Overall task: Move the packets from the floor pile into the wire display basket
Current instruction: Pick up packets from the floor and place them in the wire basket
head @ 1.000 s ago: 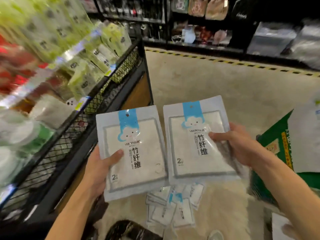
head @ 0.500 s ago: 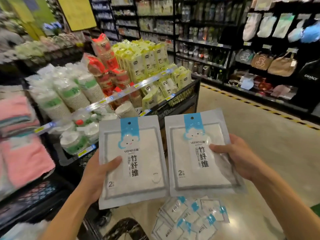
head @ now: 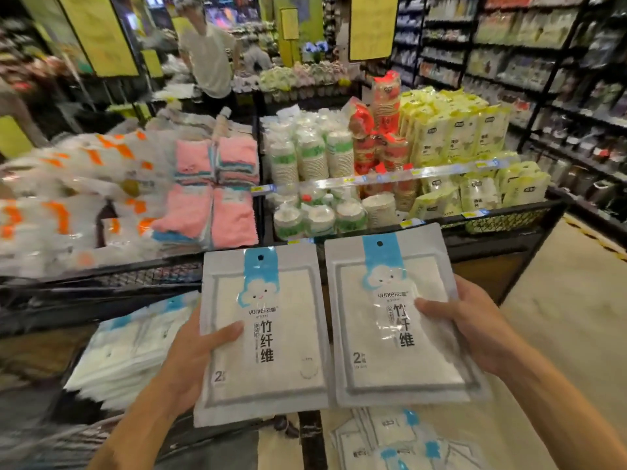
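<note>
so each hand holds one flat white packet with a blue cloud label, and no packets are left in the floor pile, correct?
Not quite. The left hand and right hand do each hold one flat white packet with a blue cloud label, but the head view shows more of these packets lying in the floor pile below the hands.

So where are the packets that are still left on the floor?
The floor pile lies at the bottom of the head view, right of centre, just below the packet held in the right hand, beside a black display post.
</note>
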{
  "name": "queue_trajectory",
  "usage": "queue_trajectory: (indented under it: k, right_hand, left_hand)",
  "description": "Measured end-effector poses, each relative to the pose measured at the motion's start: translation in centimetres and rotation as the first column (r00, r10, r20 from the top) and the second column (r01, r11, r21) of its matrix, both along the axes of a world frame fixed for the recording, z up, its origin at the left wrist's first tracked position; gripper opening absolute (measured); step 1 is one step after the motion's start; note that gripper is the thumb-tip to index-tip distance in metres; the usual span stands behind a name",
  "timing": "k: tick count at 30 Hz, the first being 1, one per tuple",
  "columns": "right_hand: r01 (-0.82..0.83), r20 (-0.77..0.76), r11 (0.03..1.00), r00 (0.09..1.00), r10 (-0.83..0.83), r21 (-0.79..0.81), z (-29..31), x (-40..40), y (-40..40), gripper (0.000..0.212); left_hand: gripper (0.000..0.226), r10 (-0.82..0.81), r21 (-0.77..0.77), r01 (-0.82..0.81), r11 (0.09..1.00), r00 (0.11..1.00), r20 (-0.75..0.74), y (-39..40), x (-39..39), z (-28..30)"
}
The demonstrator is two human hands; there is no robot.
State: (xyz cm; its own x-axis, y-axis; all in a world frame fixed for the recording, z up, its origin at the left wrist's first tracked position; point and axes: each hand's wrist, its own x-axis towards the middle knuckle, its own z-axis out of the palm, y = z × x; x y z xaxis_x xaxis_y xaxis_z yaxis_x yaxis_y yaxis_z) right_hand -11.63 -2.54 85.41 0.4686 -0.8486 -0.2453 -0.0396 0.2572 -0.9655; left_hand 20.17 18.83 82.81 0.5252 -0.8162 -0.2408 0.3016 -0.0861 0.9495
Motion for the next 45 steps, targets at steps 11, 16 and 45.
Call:
queue_trajectory:
  k: [11,16,45]
  right_hand:
    - [-0.250,-0.007,0.968,0.968,0.250,0.018,0.1,15.2,8.5,0.037]
    - [-0.332,0.023,0.941,0.943,0.331,0.064,-0.4,23.9,13.8,0.035]
    - [-0.366,-0.140,0.890,0.900,0.413,0.272,-13.3,55.3,9.3,0.039]
  left_hand:
    - [0.053,0.230,0.020,-0.229,0.973,0.973,-0.028,15.1,9.9,-1.6]
    - [0.054,0.314,-0.003,-0.314,0.949,0.949,-0.040,23.2,15.9,-1.7]
    - [0.043,0.547,0.282,-0.508,0.814,0.834,-0.074,22.6,38.6,-9.7]
